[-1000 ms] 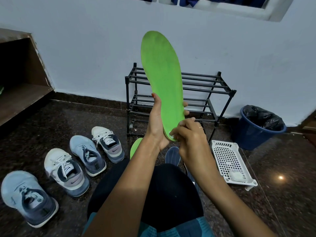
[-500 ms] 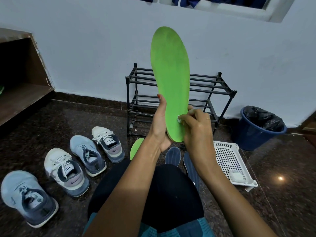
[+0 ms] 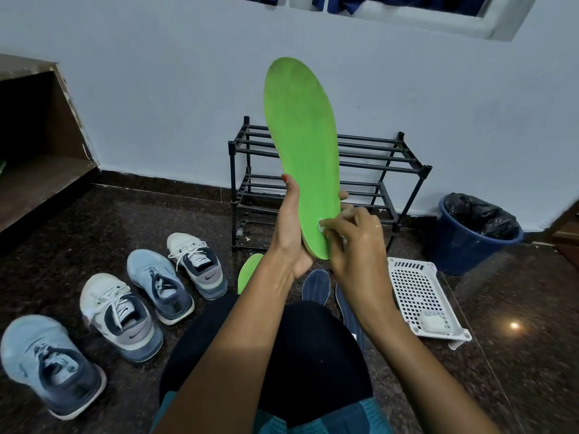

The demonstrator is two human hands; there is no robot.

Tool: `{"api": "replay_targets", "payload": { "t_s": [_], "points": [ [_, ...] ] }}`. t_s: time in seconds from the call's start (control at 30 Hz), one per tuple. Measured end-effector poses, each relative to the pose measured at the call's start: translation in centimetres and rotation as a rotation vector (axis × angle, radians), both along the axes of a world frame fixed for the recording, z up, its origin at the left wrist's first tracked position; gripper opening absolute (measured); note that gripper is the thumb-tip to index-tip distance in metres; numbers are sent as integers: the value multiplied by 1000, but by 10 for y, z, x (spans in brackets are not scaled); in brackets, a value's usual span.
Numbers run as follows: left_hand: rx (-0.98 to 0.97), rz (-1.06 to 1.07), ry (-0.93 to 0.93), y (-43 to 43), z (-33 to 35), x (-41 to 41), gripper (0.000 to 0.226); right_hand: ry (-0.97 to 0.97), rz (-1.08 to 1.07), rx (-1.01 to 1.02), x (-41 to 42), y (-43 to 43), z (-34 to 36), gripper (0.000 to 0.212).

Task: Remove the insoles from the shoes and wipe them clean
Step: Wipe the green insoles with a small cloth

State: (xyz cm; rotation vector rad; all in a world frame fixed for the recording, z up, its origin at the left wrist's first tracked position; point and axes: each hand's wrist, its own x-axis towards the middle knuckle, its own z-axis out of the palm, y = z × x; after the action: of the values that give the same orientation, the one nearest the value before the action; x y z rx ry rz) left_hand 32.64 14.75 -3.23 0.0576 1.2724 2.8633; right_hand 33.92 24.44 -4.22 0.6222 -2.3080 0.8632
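On the dark stone floor point(image 3: 517, 308), at its far edge against the wall, stands a black shoe rack point(image 3: 385, 158). Four shoes point(image 3: 119, 317) lie in a row toward the left side. A blue bin point(image 3: 463, 242) sits near the far right, with a white perforated basket point(image 3: 416, 289) just in front of it.

The green insole point(image 3: 300, 142) being cleaned is off the floor, held upright in front of the rack with its toe up. The left hand point(image 3: 289, 233) grasps its heel end, thumb along one edge and fingers wrapped behind. A second green insole point(image 3: 249, 270) and two dark blue insoles point(image 3: 315, 286) lie on the floor by the knees.

The right hand point(image 3: 360, 245) pinches a small white wipe point(image 3: 322, 225) against the insole's face near the heel.

The job looks to be at the wiping stage. The foam will likely flex, so the left fingers should back the spot being rubbed. Work heel to toe in long overlapping strokes, moving the grip up to reach the unsupported toe. Fold the wipe to a fresh face as it soils.
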Motion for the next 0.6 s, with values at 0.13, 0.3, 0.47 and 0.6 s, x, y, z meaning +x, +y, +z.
{"api": "replay_targets", "payload": {
  "t_s": [0.13,0.3,0.47,0.6],
  "points": [
    [-9,-38,2,3,0,3,85,31,-68,-18,-14,-3,7,15],
    [-11,-42,9,1,-1,0,82,86,-84,-33,-11,-10,4,15],
    [-18,-46,-24,2,-2,-1,76,32,6,-50,0,-10,0,15],
    [-11,-56,-46,3,-2,-1,75,-4,-16,-100,-4,-6,3,16]
  ]
}}
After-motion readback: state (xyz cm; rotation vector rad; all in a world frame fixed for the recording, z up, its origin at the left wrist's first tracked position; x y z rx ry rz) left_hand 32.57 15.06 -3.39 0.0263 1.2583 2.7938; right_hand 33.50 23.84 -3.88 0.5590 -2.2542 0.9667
